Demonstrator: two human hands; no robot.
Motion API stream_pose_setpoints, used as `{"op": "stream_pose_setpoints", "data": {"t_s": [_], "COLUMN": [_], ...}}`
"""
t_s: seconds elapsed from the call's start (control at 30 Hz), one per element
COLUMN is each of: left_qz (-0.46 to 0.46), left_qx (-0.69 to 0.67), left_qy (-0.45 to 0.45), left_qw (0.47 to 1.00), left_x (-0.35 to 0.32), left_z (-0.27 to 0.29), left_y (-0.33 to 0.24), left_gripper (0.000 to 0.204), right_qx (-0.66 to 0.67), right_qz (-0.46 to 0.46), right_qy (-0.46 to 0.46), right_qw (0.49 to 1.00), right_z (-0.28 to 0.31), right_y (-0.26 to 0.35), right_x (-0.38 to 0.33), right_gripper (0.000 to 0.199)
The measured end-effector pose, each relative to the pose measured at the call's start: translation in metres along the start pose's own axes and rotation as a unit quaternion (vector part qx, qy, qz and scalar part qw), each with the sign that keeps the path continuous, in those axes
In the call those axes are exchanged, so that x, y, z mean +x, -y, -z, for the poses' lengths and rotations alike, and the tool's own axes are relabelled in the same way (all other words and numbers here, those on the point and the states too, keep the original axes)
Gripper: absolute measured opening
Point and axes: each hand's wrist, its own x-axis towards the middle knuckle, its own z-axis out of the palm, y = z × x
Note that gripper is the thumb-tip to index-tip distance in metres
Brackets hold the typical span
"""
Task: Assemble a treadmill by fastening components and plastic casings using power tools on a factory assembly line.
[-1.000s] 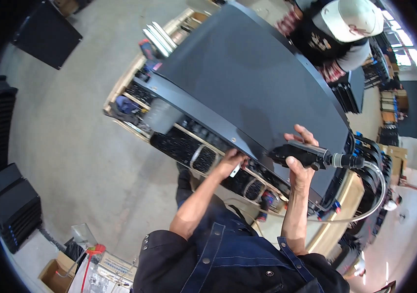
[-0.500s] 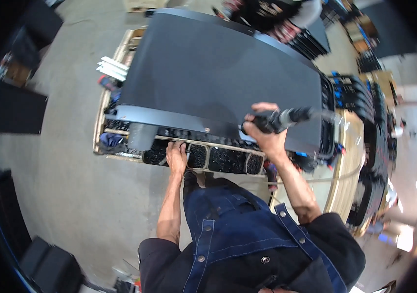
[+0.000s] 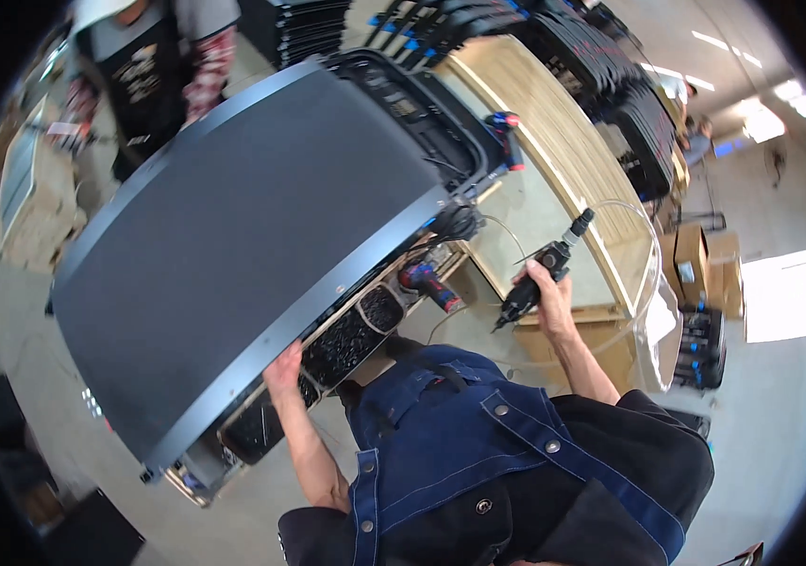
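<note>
**Large grey panel held at its near edge, power tool in the other hand**

The panel, a broad, flat, dark grey sheet with a paler metal strip along its near edge, lies tilted across the middle and left of the view, resting over a wooden worktop. Below its near edge runs a row of small trays filled with dark small parts (too small to tell apart).

The left hand reaches up to the near edge of the panel, touching the underside of the metal strip; its fingers are curled there, though how tightly they grip cannot be told. The right hand is raised well to the right of the panel, fingers wrapped closed around the grip of a black power tool, whose tip points up and away. A clear hose arcs from it to the right.

A red and blue cordless drill lies on the worktop, between the panel's edge and the right hand. Another person in a dark apron stands at the far side of the panel.
</note>
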Motion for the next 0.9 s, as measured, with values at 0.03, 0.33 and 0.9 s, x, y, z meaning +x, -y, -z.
{"op": "stream_pose_setpoints", "data": {"t_s": [0.03,0.33,0.9], "left_qz": [0.007,0.141,0.021], "left_qx": [0.0,0.184,0.531], "left_qy": [0.123,-0.073,-0.364], "left_qw": [0.992,0.97,0.765], "left_x": [0.011,-0.037,-0.02], "left_z": [0.038,0.085,0.047], "left_y": [-0.015,0.066,0.179], "left_gripper": [0.02,0.016,0.029], "right_qx": [-0.04,-0.247,-0.24], "right_qz": [0.031,0.061,-0.097], "right_qy": [-0.026,0.004,0.163], "right_qw": [0.998,0.967,0.952], "right_z": [0.023,0.133,0.14], "right_y": [0.004,-0.096,-0.25], "right_x": [0.023,0.272,0.429], "right_gripper": [0.027,0.04,0.042]}}
